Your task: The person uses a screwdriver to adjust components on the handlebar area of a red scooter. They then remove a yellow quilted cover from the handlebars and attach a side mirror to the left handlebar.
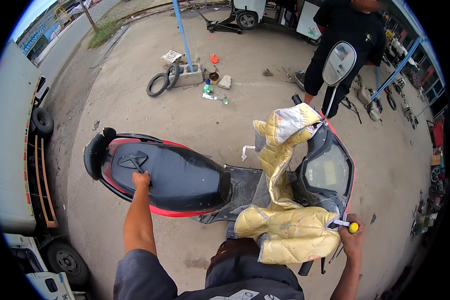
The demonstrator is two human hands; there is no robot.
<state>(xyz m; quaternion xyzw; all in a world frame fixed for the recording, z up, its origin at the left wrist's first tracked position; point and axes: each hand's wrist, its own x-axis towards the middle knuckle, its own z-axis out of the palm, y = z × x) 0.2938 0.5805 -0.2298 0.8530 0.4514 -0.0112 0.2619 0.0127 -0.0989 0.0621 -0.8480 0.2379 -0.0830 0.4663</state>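
Note:
A red and black scooter point(190, 172) stands crosswise in front of me, its rear to the left. On its black seat my left hand point(141, 180) is closed on a dark, angular plastic-looking piece point(133, 161) whose kind I cannot make out. A quilted yellow handlebar cover point(290, 232) drapes over the front, down past the footboard. My right hand point(352, 237) is closed at the near handlebar end, round a tool with a round yellow end point(353, 227); its shaft is hidden. A white strip point(341, 222) lies beside those fingers. One mirror point(340, 63) rises from the far handlebar.
A person in black point(352, 40) stands beyond the scooter's front. Farther back are loose tyres point(158, 85), a concrete block point(187, 76) at a blue pole point(183, 37), and a green bottle point(208, 90). A white truck point(10, 135) flanks the left; scattered parts point(407, 115) lie at right.

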